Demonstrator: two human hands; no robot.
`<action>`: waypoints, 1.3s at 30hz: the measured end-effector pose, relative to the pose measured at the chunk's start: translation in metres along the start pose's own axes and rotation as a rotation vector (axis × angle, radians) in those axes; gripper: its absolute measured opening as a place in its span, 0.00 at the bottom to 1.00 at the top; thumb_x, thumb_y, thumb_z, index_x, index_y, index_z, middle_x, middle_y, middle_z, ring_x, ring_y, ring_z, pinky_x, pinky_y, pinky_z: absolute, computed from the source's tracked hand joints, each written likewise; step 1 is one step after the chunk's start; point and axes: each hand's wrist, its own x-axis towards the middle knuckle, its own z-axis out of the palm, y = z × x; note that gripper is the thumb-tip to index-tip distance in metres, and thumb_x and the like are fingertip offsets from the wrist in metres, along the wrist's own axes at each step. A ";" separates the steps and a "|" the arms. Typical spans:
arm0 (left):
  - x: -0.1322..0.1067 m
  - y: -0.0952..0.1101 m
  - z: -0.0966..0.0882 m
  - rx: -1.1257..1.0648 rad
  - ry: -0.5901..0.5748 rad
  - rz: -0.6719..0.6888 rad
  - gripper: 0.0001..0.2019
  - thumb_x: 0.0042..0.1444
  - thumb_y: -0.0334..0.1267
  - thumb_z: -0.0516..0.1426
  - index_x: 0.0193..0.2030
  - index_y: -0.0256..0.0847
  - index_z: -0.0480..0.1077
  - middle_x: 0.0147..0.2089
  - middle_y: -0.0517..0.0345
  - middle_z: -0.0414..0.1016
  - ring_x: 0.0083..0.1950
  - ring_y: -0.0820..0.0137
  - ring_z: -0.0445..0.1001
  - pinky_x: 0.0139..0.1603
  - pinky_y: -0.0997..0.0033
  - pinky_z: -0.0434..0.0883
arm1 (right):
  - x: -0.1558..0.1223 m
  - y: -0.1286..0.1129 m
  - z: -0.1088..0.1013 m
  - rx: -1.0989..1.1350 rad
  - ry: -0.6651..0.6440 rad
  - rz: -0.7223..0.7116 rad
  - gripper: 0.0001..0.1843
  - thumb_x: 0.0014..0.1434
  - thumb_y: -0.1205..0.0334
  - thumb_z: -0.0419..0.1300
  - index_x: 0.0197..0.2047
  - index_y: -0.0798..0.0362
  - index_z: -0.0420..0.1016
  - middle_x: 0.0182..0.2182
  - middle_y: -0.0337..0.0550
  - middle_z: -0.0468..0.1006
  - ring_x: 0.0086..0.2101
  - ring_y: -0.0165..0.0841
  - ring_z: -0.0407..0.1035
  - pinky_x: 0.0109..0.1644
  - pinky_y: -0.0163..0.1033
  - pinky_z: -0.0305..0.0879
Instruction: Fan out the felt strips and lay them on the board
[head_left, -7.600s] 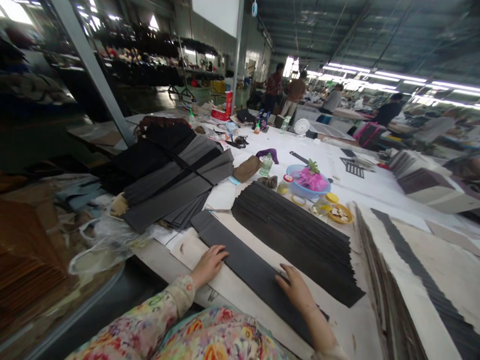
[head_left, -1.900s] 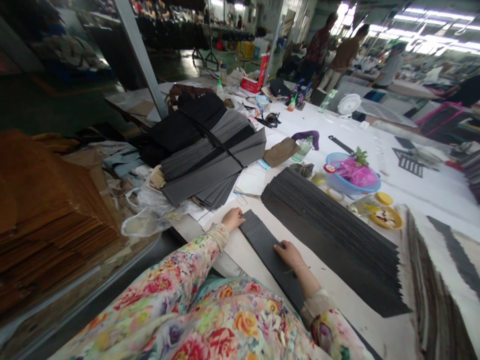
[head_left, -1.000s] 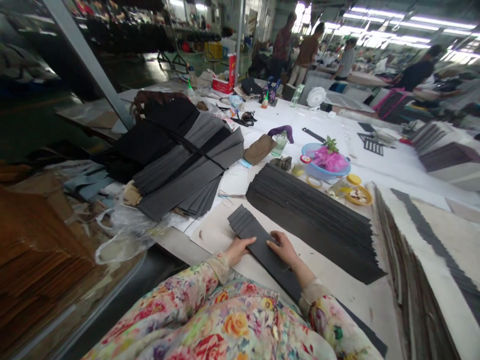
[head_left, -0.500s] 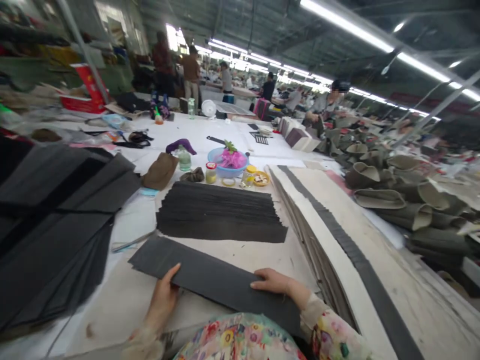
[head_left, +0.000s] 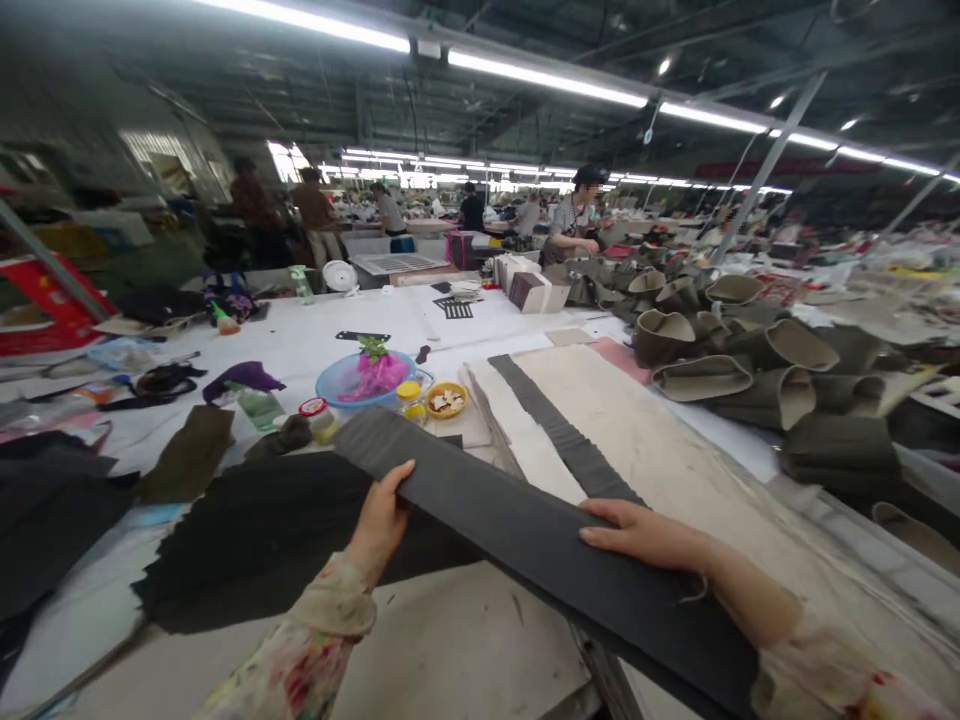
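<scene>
Both my hands hold a long dark grey strip stack [head_left: 510, 520] lifted off the table and slanting from upper left to lower right. My left hand [head_left: 381, 520] grips its near edge toward the left end, thumb on top. My right hand [head_left: 645, 535] lies over its top face further right, fingers closed round the far edge. Under the strip, a fanned pile of black strips [head_left: 255, 535] rests on the white table [head_left: 315, 335]. To the right sits a stack of beige sheets [head_left: 660, 450] with a row of dark strips [head_left: 559, 430] laid along it.
A blue bowl with pink stuff [head_left: 364, 378], small jars [head_left: 319, 418] and a yellow dish [head_left: 446, 400] stand behind the strip. Rolled olive-grey pieces [head_left: 757, 375] pile at the right. Dark fabric [head_left: 52, 500] lies at left. Several people [head_left: 574, 215] work at far tables.
The strip stack has come up off the table and swung right toward the beige sheets. My view has turned right too, and the left-hand grey pile has left the picture.
</scene>
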 end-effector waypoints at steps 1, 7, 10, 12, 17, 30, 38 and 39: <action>0.006 -0.005 0.028 -0.009 -0.063 -0.034 0.09 0.46 0.38 0.56 0.36 0.39 0.68 0.37 0.58 0.74 0.41 0.67 0.73 0.40 0.70 0.73 | -0.009 0.012 -0.017 0.006 0.051 0.019 0.27 0.51 0.44 0.54 0.50 0.51 0.68 0.44 0.42 0.74 0.45 0.41 0.67 0.49 0.42 0.64; 0.046 -0.033 0.180 -0.056 -0.330 -0.160 0.13 0.46 0.35 0.57 0.41 0.38 0.66 0.42 0.54 0.73 0.41 0.69 0.73 0.37 0.73 0.72 | -0.042 0.090 -0.100 -0.034 0.313 0.130 0.31 0.50 0.40 0.53 0.50 0.52 0.69 0.50 0.44 0.71 0.53 0.45 0.60 0.57 0.45 0.57; 0.071 -0.043 0.241 -0.015 -0.426 -0.155 0.16 0.45 0.35 0.58 0.44 0.39 0.65 0.42 0.54 0.73 0.40 0.69 0.73 0.36 0.72 0.72 | -0.038 0.132 -0.130 -0.037 0.448 0.160 0.32 0.49 0.40 0.54 0.51 0.51 0.69 0.52 0.43 0.68 0.53 0.44 0.60 0.59 0.43 0.54; 0.090 -0.044 0.278 0.008 -0.467 -0.139 0.19 0.44 0.34 0.59 0.46 0.39 0.64 0.43 0.54 0.73 0.39 0.69 0.73 0.35 0.71 0.72 | -0.029 0.155 -0.149 -0.039 0.558 0.182 0.32 0.47 0.40 0.55 0.50 0.50 0.69 0.53 0.43 0.68 0.54 0.44 0.59 0.60 0.43 0.53; 0.151 -0.016 0.355 0.026 -0.569 -0.018 0.23 0.46 0.39 0.59 0.50 0.42 0.62 0.47 0.53 0.71 0.42 0.69 0.71 0.37 0.70 0.70 | 0.018 0.176 -0.208 -0.021 0.714 0.164 0.32 0.47 0.41 0.55 0.51 0.51 0.68 0.53 0.44 0.67 0.52 0.44 0.61 0.59 0.45 0.55; 0.210 -0.152 0.265 1.176 -0.821 0.509 0.24 0.52 0.45 0.52 0.56 0.41 0.62 0.61 0.45 0.56 0.63 0.53 0.51 0.62 0.52 0.43 | 0.250 0.246 -0.265 -0.068 0.576 0.233 0.26 0.43 0.42 0.59 0.36 0.56 0.75 0.34 0.49 0.78 0.39 0.44 0.70 0.48 0.47 0.63; 0.207 -0.155 0.263 1.210 -0.782 0.521 0.24 0.54 0.48 0.49 0.57 0.43 0.60 0.62 0.47 0.55 0.63 0.54 0.50 0.62 0.52 0.40 | 0.268 0.261 -0.267 -0.097 0.523 0.190 0.27 0.47 0.41 0.55 0.40 0.54 0.74 0.37 0.46 0.78 0.38 0.39 0.71 0.46 0.40 0.64; 0.208 -0.156 0.262 1.205 -0.787 0.529 0.25 0.54 0.48 0.49 0.57 0.43 0.60 0.62 0.47 0.54 0.63 0.54 0.49 0.62 0.51 0.40 | 0.271 0.261 -0.267 -0.097 0.518 0.182 0.27 0.47 0.41 0.55 0.41 0.54 0.73 0.38 0.46 0.78 0.38 0.39 0.71 0.45 0.40 0.65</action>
